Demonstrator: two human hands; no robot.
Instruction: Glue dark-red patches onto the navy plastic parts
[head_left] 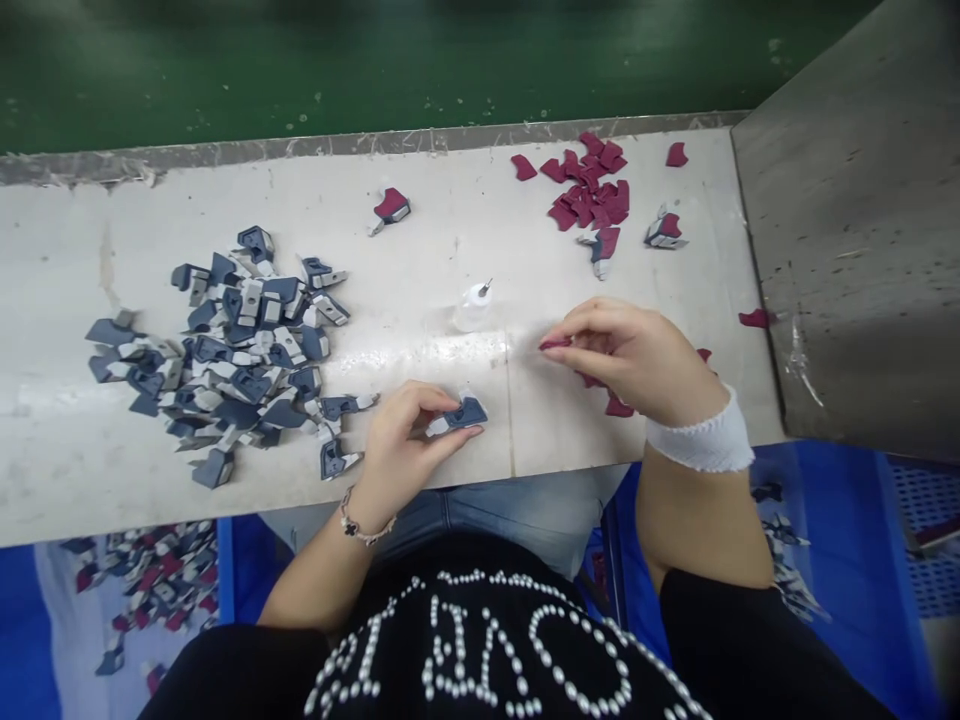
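Between the thumb and fingers of my left hand (405,435) is a grey-and-white plastic part (466,412), held just above the front of the white table. My right hand (622,350) pinches a small dark red piece (556,343) at its fingertips. More red pieces (618,405) lie partly hidden beneath that hand. A small translucent bottle with a thin metal tip (474,308) stands between and beyond the two hands. Left of my left hand spreads a big heap of grey-and-white parts (247,375).
A pile of dark red pieces (589,185) lies at the back right. Beside it are a few grey parts with red pieces on them (666,228); another (391,207) sits at the back middle. A metal panel (847,220) borders the right. Below the table's left is a bin of parts (161,580).
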